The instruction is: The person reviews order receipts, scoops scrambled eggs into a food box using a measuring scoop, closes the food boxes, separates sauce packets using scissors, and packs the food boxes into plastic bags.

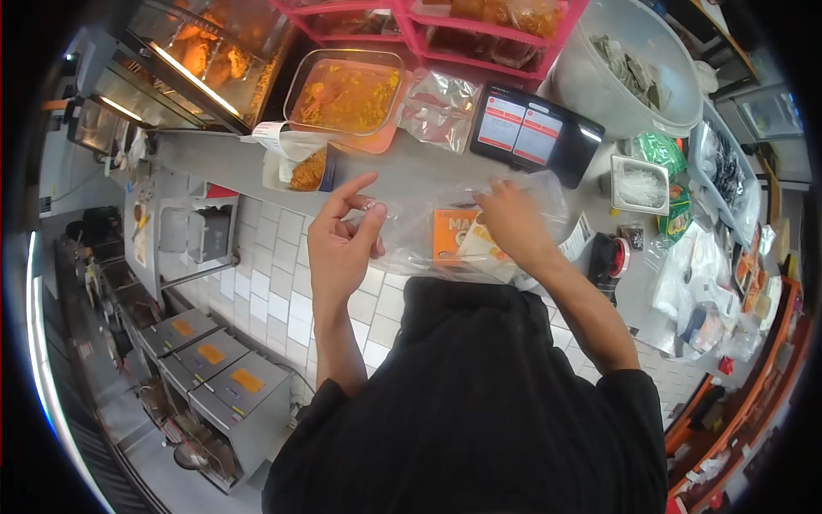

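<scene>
A clear plastic bag (411, 227) lies at the counter's front edge, with an orange box (446, 235) and a pale yellow packet (481, 243) inside or beneath its film. At the bag's left end is my left hand (342, 244), thumb and forefinger apart, the other fingers curled; its fingertips are by the film. My right hand (512, 216) is over the bag's right part, fingers bent down beside the yellow packet and slightly blurred. Whether it pinches the film is hidden. Behind my left hand stands an open carton (282, 171) with fried food (308, 171).
A glass tray of orange food (345, 92), foil pouches (439, 110) and a tablet (537, 131) line the counter's back. To the right are a large translucent tub (629, 64), a metal container (640, 185) and a tape roll (618, 257). Grey fryers (210, 360) stand lower left.
</scene>
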Demonstrator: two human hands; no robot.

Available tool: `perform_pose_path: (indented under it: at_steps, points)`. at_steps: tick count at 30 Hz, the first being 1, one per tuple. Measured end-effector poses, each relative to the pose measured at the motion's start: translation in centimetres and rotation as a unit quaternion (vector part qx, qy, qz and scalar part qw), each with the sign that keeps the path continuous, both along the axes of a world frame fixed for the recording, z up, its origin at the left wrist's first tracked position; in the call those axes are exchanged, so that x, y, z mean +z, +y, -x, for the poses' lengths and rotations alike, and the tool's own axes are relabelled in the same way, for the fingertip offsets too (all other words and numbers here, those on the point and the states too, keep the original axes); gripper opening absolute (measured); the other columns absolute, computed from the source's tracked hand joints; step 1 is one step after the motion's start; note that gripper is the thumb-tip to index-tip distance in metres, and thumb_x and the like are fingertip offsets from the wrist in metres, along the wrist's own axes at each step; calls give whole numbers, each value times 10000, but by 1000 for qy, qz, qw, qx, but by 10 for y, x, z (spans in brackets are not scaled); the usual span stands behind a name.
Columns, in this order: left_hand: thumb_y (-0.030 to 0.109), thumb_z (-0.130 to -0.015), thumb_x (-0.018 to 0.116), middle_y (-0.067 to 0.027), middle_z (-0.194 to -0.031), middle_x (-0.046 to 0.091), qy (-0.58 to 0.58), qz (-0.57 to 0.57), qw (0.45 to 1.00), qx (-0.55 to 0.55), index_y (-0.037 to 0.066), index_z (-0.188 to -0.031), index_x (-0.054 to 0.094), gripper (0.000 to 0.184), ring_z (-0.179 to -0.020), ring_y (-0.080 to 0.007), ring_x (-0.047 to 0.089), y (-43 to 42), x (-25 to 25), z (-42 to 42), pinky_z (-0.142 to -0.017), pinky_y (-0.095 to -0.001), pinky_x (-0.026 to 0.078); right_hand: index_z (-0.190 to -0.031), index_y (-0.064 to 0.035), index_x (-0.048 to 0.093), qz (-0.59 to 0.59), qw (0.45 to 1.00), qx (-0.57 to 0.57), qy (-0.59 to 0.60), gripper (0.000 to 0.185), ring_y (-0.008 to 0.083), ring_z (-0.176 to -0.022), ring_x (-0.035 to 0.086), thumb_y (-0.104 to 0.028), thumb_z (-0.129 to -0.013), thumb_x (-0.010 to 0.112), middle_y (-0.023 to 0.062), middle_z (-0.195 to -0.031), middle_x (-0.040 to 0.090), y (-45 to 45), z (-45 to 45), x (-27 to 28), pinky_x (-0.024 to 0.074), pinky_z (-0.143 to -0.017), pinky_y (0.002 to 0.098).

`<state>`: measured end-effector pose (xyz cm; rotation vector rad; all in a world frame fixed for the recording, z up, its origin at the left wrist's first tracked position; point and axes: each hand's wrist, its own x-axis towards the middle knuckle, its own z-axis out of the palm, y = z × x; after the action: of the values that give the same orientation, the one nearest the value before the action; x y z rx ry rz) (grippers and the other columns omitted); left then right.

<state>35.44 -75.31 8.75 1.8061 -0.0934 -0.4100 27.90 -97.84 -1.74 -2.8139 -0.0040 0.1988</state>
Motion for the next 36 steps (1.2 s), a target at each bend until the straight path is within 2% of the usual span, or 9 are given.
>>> perform_pose_path:
  at_steps: [2,5,12,15,18,22,26,32,36]
  points:
    - [61,-904,645,-26,-929,583,-3,13,1000,-8,35,-1263,607,362,-544,-49,555,6,-5,-7,-482,-186,431,-1172,2,607,-31,998,8,-55,361,331,-1048,590,-123,-835,642,179,-1067,611,-11,17,32,508,-842,439]
    - [54,-911,633,-16,-931,567,11,32,999,-37,36,-1255,611,345,-548,-50,561,9,-9,-10,-486,-189,446,-1271,-54,575,-30,981,-95,164,432,343,-1062,597,-165,-861,657,187,-1171,615,-26,34,51,477,-894,434]
    - [66,-933,611,-5,-942,550,10,69,993,-90,33,-1234,620,303,-561,-44,563,12,-18,-26,-483,-194,453,-1337,-80,519,-226,974,16,8,506,357,-1068,592,-147,-853,647,174,-1141,635,2,10,-28,465,-927,454]
    - [64,-934,609,-3,-923,542,5,47,993,-105,30,-1224,624,292,-563,-49,558,14,-16,-29,-480,-196,453,-1329,-57,517,-188,981,31,48,517,351,-1060,594,-154,-841,660,183,-1132,631,25,14,-41,463,-935,457]
    - [70,-935,613,-3,-901,537,3,69,991,-113,27,-1210,633,279,-571,-54,559,22,-20,-35,-482,-196,452,-1309,-26,515,-6,993,-100,55,502,341,-1052,597,-171,-851,661,185,-1116,634,40,38,12,470,-904,458]
    - [80,-938,615,-2,-880,531,8,41,988,-146,33,-1195,645,264,-582,-58,557,34,-22,-36,-492,-197,456,-1186,-10,595,29,970,-174,167,354,345,-919,638,-198,-889,637,166,-979,663,30,57,119,486,-805,452]
    - [95,-942,609,-11,-872,547,15,-2,986,-167,49,-1178,660,245,-603,-57,553,39,-28,-33,-509,-204,470,-1129,-25,635,-137,981,-128,43,270,351,-891,643,-143,-887,609,151,-950,666,30,64,139,492,-799,440]
    - [88,-942,598,-29,-888,569,5,16,978,-208,52,-1176,661,245,-612,-59,556,11,-18,-24,-522,-212,480,-1060,-12,640,-201,972,74,-97,229,336,-1011,618,-26,-856,536,154,-1076,643,59,5,15,500,-836,442]
    - [54,-938,579,-35,-882,570,-50,69,976,-199,45,-1153,669,233,-606,-68,560,-1,-16,-23,-529,-219,480,-1029,8,569,-99,984,-28,-147,185,369,-1000,594,-23,-855,513,192,-1036,597,55,-2,-77,491,-843,459]
